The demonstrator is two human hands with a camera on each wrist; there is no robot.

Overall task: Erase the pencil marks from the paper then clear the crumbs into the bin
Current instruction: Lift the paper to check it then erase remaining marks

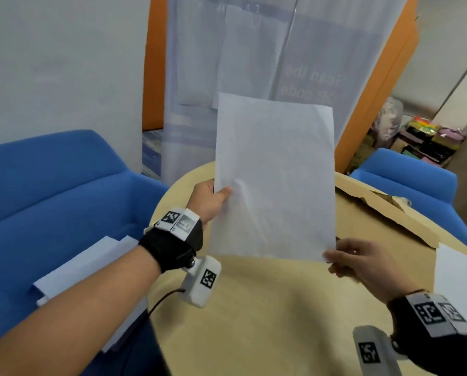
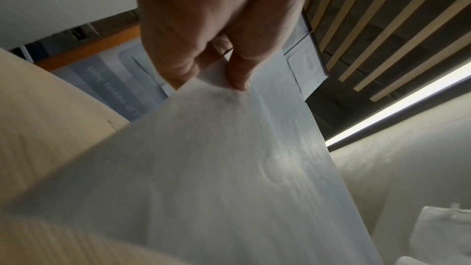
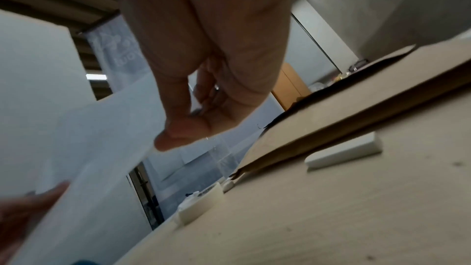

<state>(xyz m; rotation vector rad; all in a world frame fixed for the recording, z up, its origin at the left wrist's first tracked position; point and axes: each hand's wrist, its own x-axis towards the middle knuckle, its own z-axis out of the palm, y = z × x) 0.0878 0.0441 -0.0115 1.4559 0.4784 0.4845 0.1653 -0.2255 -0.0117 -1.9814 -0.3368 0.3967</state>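
A white sheet of paper (image 1: 275, 180) stands nearly upright above the round beige table (image 1: 267, 321). No pencil marks show on the side facing me. My left hand (image 1: 218, 192) pinches its left edge, thumb in front and fingers behind; the left wrist view shows that pinch (image 2: 211, 80) on the paper (image 2: 229, 168). My right hand (image 1: 332, 257) is at the sheet's lower right corner. In the right wrist view its thumb and curled fingers (image 3: 183, 126) pinch the paper (image 3: 76, 138) there. A white eraser (image 3: 344, 154) lies on the table beside a cardboard box.
An open flat cardboard box (image 1: 384, 210) lies on the table's right half. Another white sheet (image 1: 460, 280) sits at the right edge. Loose papers (image 1: 86, 267) lie on the blue chair (image 1: 50, 185) at left. A second blue chair (image 1: 406, 180) and a banner stand behind.
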